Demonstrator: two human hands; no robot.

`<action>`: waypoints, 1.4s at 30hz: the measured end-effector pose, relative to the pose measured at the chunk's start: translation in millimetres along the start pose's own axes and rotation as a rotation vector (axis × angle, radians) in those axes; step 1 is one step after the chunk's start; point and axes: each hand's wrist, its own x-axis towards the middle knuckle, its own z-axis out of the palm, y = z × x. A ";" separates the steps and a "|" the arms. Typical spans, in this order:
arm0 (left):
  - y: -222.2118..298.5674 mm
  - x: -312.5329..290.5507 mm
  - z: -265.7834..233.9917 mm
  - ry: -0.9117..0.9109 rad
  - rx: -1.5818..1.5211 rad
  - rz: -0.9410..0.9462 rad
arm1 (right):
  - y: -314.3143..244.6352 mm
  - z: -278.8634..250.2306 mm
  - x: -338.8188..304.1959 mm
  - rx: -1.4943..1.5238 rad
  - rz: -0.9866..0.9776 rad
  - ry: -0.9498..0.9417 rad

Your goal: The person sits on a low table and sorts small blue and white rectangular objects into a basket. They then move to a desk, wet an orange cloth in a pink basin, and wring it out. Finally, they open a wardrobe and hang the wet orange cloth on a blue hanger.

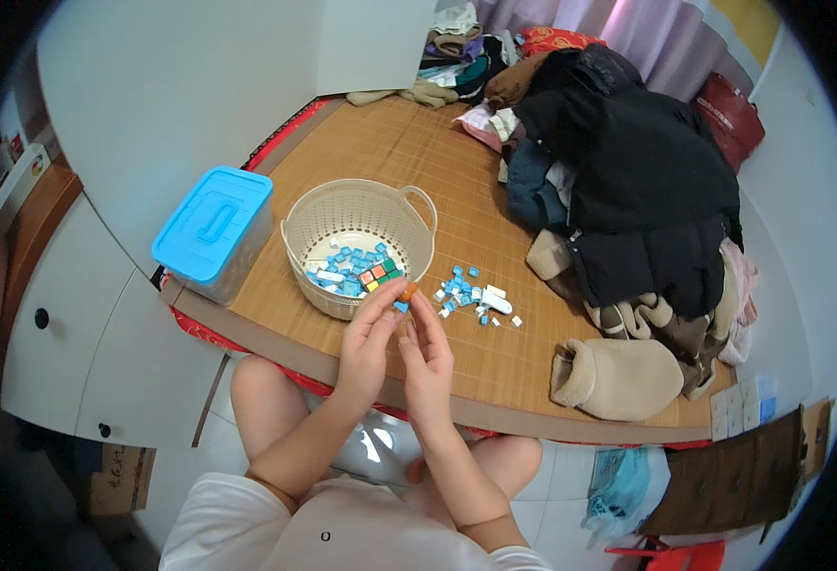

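My left hand [369, 328] and my right hand [426, 347] meet at the fingertips, just in front of the basket's near side. Pinched between them is a small orange piece [409, 291], mostly covered by the fingers; its kind is unclear. A small blue piece [401, 306] shows just below it. The beige woven-look plastic basket [361, 204] holds several blue and white tiles [347, 259] and a multicoloured puzzle cube [378, 275]. To the right of my hands, more blue and white tiles [458, 288] are scattered beside a longer white piece [497, 302].
A clear box with a blue lid [214, 221] stands left of the basket on the bamboo mat [476, 205]. Piled clothes, including a black jacket [637, 171], cover the mat's right side. A beige fleece piece [618, 378] lies near the front edge.
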 end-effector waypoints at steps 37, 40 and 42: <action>-34.3 -0.2 18.1 -0.191 0.079 -0.166 | 49.9 -49.4 3.0 0.031 0.167 0.276; -69.9 8.9 20.0 -0.154 0.170 -0.178 | 55.3 -65.6 0.4 0.020 0.241 0.363; -93.2 14.1 17.9 -0.138 0.236 -0.187 | 61.7 -73.4 -0.5 0.023 0.262 0.409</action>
